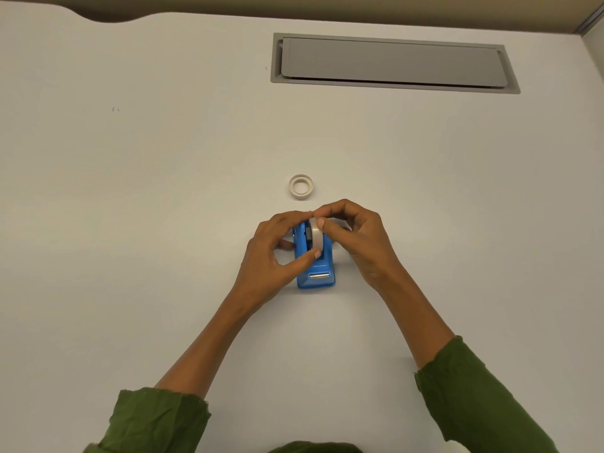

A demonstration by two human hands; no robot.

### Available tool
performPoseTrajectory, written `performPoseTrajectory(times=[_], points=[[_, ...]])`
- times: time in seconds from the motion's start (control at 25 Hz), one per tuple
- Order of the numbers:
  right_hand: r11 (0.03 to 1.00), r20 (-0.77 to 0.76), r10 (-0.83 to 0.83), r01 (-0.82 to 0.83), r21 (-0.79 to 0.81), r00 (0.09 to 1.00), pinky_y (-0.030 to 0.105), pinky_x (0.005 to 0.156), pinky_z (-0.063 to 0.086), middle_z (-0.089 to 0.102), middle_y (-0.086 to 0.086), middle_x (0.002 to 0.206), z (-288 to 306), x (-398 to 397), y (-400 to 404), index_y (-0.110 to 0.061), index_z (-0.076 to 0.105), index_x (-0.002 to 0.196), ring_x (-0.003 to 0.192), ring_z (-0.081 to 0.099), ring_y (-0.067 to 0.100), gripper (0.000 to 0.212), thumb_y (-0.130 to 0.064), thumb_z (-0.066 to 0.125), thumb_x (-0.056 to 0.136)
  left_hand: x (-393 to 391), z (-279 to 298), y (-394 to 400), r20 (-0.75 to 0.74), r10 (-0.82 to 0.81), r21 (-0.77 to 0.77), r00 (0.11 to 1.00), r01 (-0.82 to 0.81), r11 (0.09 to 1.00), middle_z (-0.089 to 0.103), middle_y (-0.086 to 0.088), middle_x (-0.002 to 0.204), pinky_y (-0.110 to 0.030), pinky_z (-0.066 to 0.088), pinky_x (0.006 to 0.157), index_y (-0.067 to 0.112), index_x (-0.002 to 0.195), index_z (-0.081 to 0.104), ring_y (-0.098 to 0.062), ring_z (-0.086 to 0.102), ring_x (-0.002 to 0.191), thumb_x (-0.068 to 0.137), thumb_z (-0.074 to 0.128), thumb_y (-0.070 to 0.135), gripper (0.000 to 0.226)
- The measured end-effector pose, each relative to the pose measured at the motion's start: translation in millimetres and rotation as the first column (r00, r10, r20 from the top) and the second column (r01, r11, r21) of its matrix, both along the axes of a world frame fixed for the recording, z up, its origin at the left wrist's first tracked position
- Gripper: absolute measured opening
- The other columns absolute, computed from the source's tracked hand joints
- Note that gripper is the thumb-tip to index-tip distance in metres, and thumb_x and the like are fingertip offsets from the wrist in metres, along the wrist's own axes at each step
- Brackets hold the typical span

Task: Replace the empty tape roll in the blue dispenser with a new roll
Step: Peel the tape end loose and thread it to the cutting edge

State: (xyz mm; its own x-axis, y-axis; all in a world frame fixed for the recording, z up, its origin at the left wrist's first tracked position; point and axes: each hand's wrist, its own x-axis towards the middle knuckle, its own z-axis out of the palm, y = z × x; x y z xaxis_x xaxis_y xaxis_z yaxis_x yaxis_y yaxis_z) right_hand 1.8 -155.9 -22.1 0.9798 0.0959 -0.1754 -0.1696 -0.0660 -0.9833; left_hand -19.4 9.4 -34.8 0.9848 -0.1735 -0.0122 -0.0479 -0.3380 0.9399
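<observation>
Head view: blue dispenser [316,263] sits on the white desk [130,223], near centre, cutter end toward the person. A tape roll [315,233] stands upright on edge in the dispenser's slot. Left hand [274,256] comes in from lower left, wrist bent, palm facing right; thumb tip touches the roll's near edge, other fingers [294,217] curl over the far top, so it's clamped on the roll. Right hand [356,237] comes from lower right, arched over, thumb + forefinger pinched together on the roll's top edge; can't tell if they grip a loose tape end. Both forearms bare, green sleeves [157,420] pushed up. 2nd roll [301,186] lies flat on the desk just beyond the hands, apart from them. Grey hatch [392,62] set in desk, far right.
</observation>
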Motion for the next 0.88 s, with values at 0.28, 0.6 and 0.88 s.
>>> performPoseTrajectory(times=[0.28,0.6,0.88], points=[[1.000,0.016,0.012,-0.012,-0.028,1.000,0.019,0.079,0.051,0.070,-0.009,0.091,-1.5,1.0,-0.7,-0.017,0.069,0.093,0.093,0.063,0.006,0.009,-0.019,0.066,0.086,0.8,1.6,-1.7,0.010,0.027,-0.019,1.000,-0.027,0.999,0.053,0.026,0.111,-0.012,0.050,0.076,0.036,0.117,0.052,-0.013,0.056,0.103,0.076,0.066,0.035,0.043],[0.999,-0.002,0.012,-0.012,-0.045,1.000,0.019,0.078,0.053,0.070,-0.005,0.097,-0.4,-2.3,0.7,-0.019,0.068,0.096,0.094,0.063,0.009,0.015,-0.013,0.069,0.082,-1.1,-0.8,-1.7,0.012,0.030,0.009,0.999,-0.030,1.000,0.057,0.007,0.120,-0.022,0.054,0.080,0.020,0.124,0.054,-0.014,0.054,0.108,0.077,0.068,0.032,0.051],[0.994,-0.072,-0.103,0.099,-0.055,0.992,0.037,0.083,0.052,0.071,-0.005,0.083,2.5,4.9,6.6,-0.014,0.071,0.088,0.083,0.063,0.006,0.009,-0.022,0.069,0.084,-1.0,-0.2,-0.9,0.018,-0.002,0.013,1.000,0.001,1.000,0.055,0.005,0.122,-0.015,0.051,0.079,0.018,0.127,0.052,-0.014,0.052,0.109,0.076,0.072,0.025,0.055]])
